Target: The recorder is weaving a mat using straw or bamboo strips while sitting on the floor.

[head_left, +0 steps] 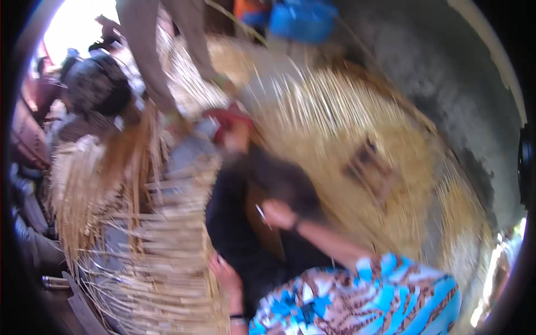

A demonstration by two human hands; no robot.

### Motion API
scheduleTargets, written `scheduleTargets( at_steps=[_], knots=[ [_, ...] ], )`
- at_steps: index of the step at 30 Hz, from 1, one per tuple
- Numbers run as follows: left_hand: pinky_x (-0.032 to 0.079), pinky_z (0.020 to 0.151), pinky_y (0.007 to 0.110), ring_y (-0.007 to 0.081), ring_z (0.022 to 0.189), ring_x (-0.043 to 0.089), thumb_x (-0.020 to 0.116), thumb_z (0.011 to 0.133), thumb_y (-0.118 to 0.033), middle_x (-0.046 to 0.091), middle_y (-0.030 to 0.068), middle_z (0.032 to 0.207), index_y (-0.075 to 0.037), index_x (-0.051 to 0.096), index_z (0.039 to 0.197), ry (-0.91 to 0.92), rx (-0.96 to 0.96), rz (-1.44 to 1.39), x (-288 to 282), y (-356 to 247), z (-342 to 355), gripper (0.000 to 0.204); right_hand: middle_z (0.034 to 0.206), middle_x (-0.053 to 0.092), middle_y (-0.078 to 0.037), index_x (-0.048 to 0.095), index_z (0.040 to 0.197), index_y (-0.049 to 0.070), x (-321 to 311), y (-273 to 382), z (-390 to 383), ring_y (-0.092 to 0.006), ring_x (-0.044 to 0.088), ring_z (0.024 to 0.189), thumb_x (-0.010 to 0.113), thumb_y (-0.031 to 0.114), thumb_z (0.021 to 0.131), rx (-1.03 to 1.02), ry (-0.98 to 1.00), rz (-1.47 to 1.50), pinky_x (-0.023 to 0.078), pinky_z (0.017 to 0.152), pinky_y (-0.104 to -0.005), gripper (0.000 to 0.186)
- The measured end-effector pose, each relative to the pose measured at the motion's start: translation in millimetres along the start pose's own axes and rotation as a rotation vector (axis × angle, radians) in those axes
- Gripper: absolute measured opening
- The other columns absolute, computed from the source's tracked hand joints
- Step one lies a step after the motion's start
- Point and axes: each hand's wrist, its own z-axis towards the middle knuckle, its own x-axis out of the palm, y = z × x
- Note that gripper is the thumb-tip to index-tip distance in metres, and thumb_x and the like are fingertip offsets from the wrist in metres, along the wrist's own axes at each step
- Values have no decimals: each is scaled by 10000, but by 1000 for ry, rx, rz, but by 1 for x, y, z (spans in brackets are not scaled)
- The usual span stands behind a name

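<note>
My right hand (279,215) is closed above my dark-clad legs (229,215). A thin, pale, shiny piece (261,212) sticks out from its fingers; blur hides what kind of thing it is. Lower down, beside my thigh, is my left hand (226,274), close to the edge of a mat of flat straw-coloured strips (173,262). Its fingers are smeared, so whether it grips anything is unclear. Both wrists wear dark bands. A patterned blue, white and brown sleeve (391,279) covers my upper right arm.
Loose strips (329,100) lie spread ahead and to the right. A small wooden frame-like piece (374,173) rests there. Another person's legs (148,56) stand at the far left, near a bent-over person (97,86). A blue container (304,19) is at the back; a grey wall (446,84) bounds the right.
</note>
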Motion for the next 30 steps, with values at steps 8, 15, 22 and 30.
scheduleTargets(
  at_steps=[8,15,22,30],
  knots=[
    [412,798,443,340,920,515,419,887,-169,524,197,924,-4,539,978,-74,127,-16,65,68,10,223,716,639,-62,537,888,29,-195,16,-36,-112,588,483,521,97,895,-161,-546,911,438,436,-208,70],
    [375,940,344,217,1133,486,475,884,-206,567,118,1177,-61,485,1249,139,447,-297,222,-216,280,393,663,586,-31,513,881,45,-324,76,-57,-61,500,440,523,135,922,-563,-936,901,355,378,-183,99],
    [409,904,406,326,1061,533,518,840,-238,579,184,1128,-44,474,1250,36,430,-314,197,-223,286,456,634,542,11,574,845,66,-385,156,-80,-24,424,442,606,219,895,-907,-819,987,309,371,-167,164],
    [410,914,437,404,1084,489,559,846,-196,534,241,1152,11,539,1144,-372,61,211,-33,129,36,363,637,567,-15,575,870,63,-312,155,-54,-31,438,434,555,218,919,-764,-703,926,295,354,-165,164]
  ],
)
